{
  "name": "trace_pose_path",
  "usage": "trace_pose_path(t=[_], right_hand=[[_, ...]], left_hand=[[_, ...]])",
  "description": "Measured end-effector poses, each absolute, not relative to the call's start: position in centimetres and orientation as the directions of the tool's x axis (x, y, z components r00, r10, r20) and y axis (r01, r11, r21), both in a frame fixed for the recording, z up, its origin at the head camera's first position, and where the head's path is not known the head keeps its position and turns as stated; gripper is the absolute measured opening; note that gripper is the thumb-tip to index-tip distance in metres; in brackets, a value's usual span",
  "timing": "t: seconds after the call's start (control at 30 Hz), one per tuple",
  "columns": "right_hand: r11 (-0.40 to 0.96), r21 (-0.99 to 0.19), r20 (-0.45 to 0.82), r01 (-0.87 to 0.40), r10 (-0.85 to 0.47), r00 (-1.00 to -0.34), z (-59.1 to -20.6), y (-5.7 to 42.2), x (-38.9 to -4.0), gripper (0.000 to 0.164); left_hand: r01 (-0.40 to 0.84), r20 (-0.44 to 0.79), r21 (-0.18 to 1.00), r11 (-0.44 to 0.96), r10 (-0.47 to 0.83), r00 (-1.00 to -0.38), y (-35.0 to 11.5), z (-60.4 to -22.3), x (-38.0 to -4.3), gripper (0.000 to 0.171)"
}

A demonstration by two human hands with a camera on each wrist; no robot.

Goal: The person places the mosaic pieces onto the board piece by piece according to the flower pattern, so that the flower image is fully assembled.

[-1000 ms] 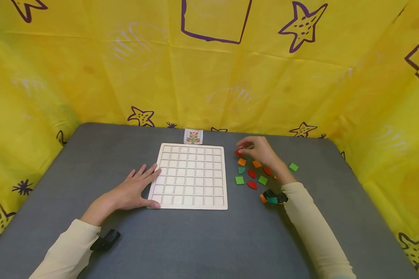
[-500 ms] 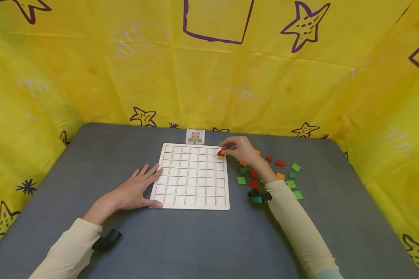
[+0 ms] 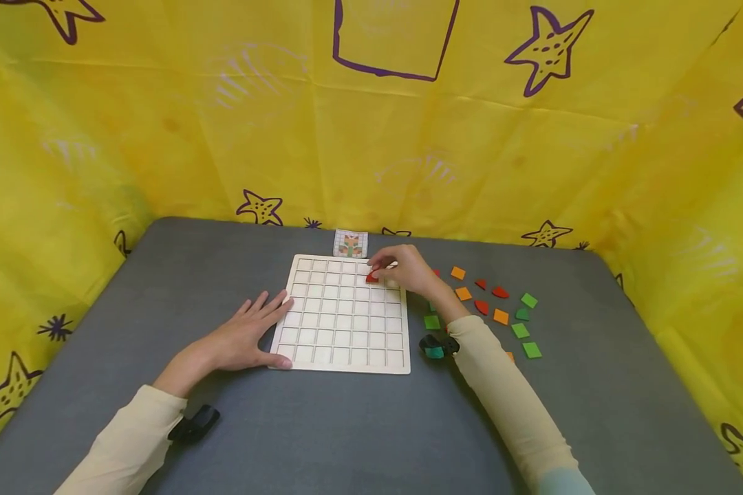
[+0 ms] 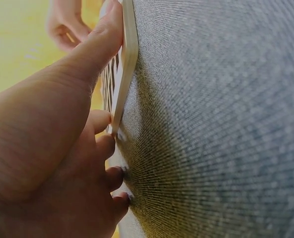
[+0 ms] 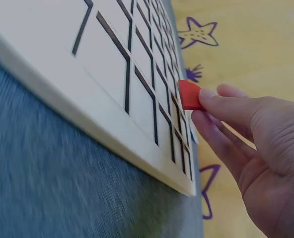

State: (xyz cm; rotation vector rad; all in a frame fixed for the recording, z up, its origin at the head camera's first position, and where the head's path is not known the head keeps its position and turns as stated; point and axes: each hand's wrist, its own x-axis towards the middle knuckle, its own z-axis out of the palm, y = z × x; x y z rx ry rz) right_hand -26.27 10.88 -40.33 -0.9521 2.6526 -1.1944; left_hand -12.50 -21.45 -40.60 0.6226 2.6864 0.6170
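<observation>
A pale wooden grid board [image 3: 343, 316] lies on the grey table. My left hand [image 3: 238, 342] is spread along its left side, with the thumb [image 4: 105, 34] on the near left corner and the fingertips at the left edge. Between the thumb and fingers of my right hand [image 3: 405, 268] is a red quarter-round tile [image 5: 189, 95], pinched over the board's upper right cells. In the head view the right hand covers part of the board's far right corner.
Several loose tiles lie right of the board, among them an orange square [image 3: 501, 316], a light green square [image 3: 532, 350] and a red piece [image 3: 500, 292]. A small picture card [image 3: 350, 243] lies behind the board. A yellow patterned cloth [image 3: 347, 137] hangs beyond the table.
My right hand has picked the red tile up from among the loose pieces and carried it left over the board. The left hand stays at the board's edge.
</observation>
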Motion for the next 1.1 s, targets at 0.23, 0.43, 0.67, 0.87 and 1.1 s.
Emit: trace_pose_path(t=[0.23,0.43,0.67,0.87,1.1], right_hand=[[0.515,-0.688,0.161,-0.511,-0.578,-0.800,-40.6,9.5,-26.2,0.016],[0.537,-0.682,0.134,-0.497,-0.576,-0.806,-40.8,9.0,-26.0,0.014],[0.538,-0.679,0.148,-0.499,-0.565,-0.812,-41.0,9.3,-25.8,0.014],[0.530,-0.688,0.127,-0.496,-0.585,-0.801,-41.3,9.2,-25.9,0.012],[0.545,-0.680,0.103,-0.491,-0.592,-0.799,-41.1,9.2,-25.8,0.015]], left_hand=[[0.334,-0.200,0.488,0.807,0.476,-0.857,-21.3,-40.4,-12.4,0.112],[0.332,-0.203,0.484,0.809,0.473,-0.857,-21.3,-40.3,-12.4,0.113],[0.349,-0.192,0.483,0.803,0.486,-0.852,-21.2,-40.5,-12.6,0.113],[0.342,-0.193,0.482,0.806,0.479,-0.857,-21.3,-40.4,-12.4,0.113],[0.335,-0.197,0.487,0.806,0.475,-0.858,-21.2,-40.4,-12.5,0.113]])
